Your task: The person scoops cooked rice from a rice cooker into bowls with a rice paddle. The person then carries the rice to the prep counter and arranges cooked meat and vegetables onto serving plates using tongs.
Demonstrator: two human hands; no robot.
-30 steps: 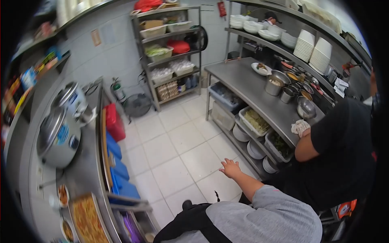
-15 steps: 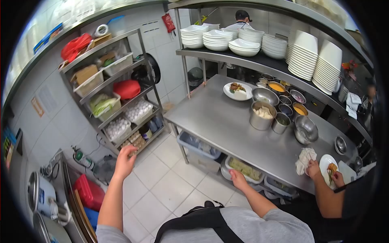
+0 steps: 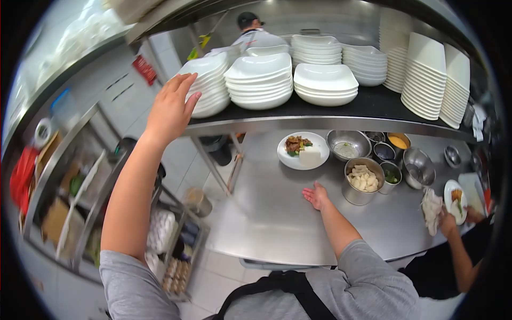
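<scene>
My left hand point(image 3: 169, 109) is raised beside the leftmost stack of white bowls point(image 3: 210, 85) on the shelf. Its fingers are stretched out, and whether they touch the stack I cannot tell. Low over the steel table, my right hand point(image 3: 317, 196) has its fingers extended and holds nothing. Above it lies a white plate point(image 3: 285, 161) with brown cooked food and a white portion. To the right of that hand stands a steel pot point(image 3: 358, 196) of pale pieces. More stacked square bowls point(image 3: 260, 80) fill the shelf.
At right, a co-worker's hand point(image 3: 449, 224) is by a cloth point(image 3: 431, 210) and a plated dish point(image 3: 452, 189). Another person point(image 3: 258, 40) stands behind the shelf. Steel bowls point(image 3: 418, 168) sit on the table, and a storage rack point(image 3: 85, 176) is at left.
My view has moved toward the table and shelf. My left hand has risen to the bowl stacks, and my right hand has come over the tabletop. The co-worker's cloth stays beside the plate.
</scene>
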